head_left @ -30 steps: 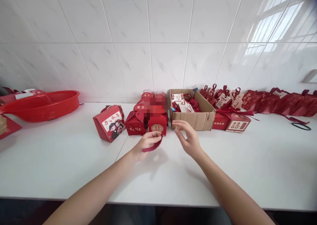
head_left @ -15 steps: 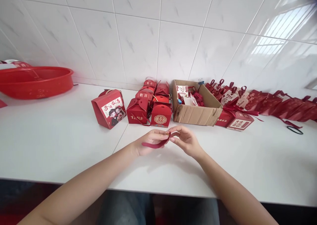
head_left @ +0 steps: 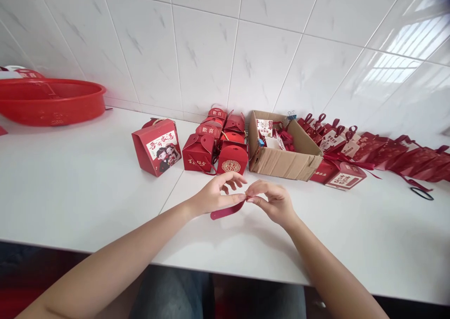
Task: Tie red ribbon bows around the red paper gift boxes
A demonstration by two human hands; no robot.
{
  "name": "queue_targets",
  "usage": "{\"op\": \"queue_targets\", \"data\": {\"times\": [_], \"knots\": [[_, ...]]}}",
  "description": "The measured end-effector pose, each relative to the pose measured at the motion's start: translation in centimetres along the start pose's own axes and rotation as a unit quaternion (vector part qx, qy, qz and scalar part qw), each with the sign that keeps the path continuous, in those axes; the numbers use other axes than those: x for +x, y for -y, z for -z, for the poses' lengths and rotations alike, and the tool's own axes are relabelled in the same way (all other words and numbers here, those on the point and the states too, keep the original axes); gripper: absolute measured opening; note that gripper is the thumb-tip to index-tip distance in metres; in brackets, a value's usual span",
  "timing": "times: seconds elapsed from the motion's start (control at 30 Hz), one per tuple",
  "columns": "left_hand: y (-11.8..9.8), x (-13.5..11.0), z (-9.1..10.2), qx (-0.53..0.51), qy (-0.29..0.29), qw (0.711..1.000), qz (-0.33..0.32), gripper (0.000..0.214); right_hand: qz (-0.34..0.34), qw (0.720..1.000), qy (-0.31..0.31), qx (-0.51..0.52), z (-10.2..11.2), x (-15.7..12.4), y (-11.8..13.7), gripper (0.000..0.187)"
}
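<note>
My left hand and my right hand meet over the white counter, both pinching one end of a short dark red ribbon strip. The strip's free end curves down to the left under my left hand. My left thumb and forefinger pinch it while the other fingers stand spread. Right fingertips press together on the same end. Just behind the hands stands a cluster of small red gift boxes.
An open cardboard box with red ribbons and tags sits behind my right hand. A larger red gift box with a cartoon couple stands left. More red boxes line the wall at right. A red plastic basin is far left. A black loop lies right.
My right hand came in from open above the counter and pinched the ribbon end held by my left hand. The strip now hangs straighter. The view tilted down slightly.
</note>
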State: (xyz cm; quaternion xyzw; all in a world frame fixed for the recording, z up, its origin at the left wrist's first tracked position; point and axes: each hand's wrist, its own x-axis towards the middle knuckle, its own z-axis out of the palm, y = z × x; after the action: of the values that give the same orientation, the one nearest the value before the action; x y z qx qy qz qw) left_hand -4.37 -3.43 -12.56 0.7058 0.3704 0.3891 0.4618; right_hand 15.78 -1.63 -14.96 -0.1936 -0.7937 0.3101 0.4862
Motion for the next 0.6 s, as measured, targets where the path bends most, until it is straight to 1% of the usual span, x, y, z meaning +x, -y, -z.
{"op": "queue_targets", "data": {"times": [0.07,0.13,0.37,0.5,0.6], "knots": [[0.1,-0.1,0.3,0.055,0.020,0.997,-0.051,0.028,0.007,1.000,0.014,0.002,0.1,0.1,0.1,0.002],[0.2,-0.2,0.5,0.094,0.022,0.991,-0.094,0.027,0.005,1.000,0.024,0.005,0.1,0.1,0.2,0.004],[1.3,-0.3,0.2,0.149,-0.015,0.967,-0.206,0.019,-0.002,1.000,0.020,0.001,0.0,0.2,0.4,0.007],[1.5,-0.2,0.3,0.192,-0.024,0.952,-0.236,0.016,-0.005,1.000,0.027,0.003,-0.1,0.2,0.3,0.006],[1.4,-0.1,0.5,0.228,-0.015,0.937,-0.266,0.016,-0.011,0.999,0.041,0.007,0.0,0.1,0.1,0.005]]}}
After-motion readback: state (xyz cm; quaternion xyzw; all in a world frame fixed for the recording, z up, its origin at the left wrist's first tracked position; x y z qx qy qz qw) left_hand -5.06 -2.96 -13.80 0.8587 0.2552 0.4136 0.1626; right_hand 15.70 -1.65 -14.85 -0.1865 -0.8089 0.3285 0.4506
